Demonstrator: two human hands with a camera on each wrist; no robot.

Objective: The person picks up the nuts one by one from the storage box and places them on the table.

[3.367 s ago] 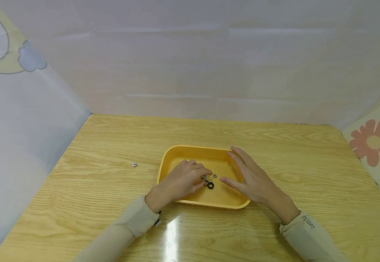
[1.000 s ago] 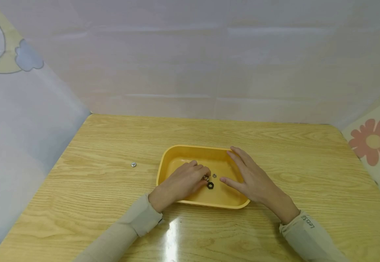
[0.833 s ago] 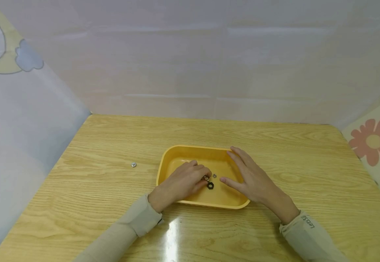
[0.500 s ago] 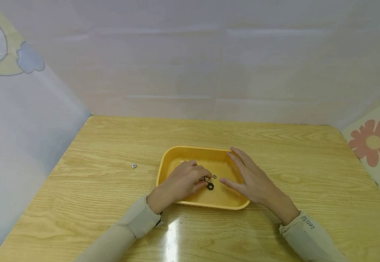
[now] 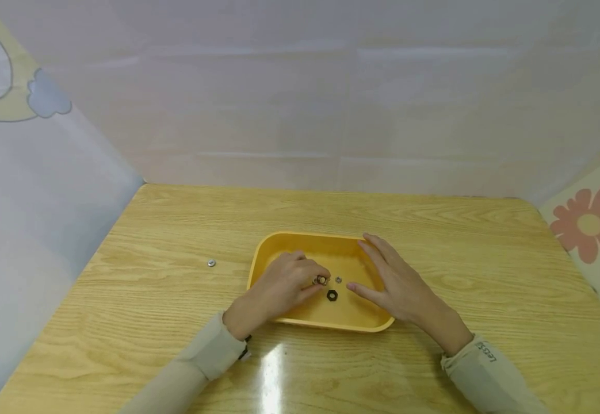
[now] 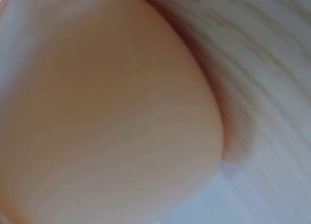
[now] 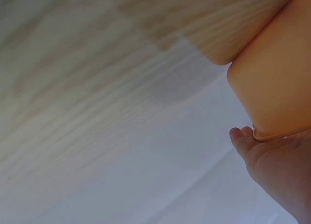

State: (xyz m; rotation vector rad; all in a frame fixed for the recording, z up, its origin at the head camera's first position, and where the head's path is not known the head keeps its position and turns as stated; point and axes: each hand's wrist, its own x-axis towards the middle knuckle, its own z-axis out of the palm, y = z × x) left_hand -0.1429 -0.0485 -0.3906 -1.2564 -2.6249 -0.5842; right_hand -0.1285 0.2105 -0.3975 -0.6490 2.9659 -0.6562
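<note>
Head view shows the left hand (image 5: 279, 284) pinching a metal nut (image 5: 320, 279) in the yellow tray (image 5: 354, 313), near 2 loose nuts (image 5: 329, 294); right wrist view adds the outer wall (image 7: 277, 73), right hand (image 5: 408, 287) touching the rim (image 7: 262, 135), fingers straight.

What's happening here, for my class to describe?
A person's left hand pinches small, shiny metal hardware inside a yellow rectangular plastic tray, while the right hand rests at the tray's right end. A dark hexagonal metal nut and a smaller silvery metal nut lie in the tray. A small silvery metal piece lies on the wooden table, left of the tray.
</note>
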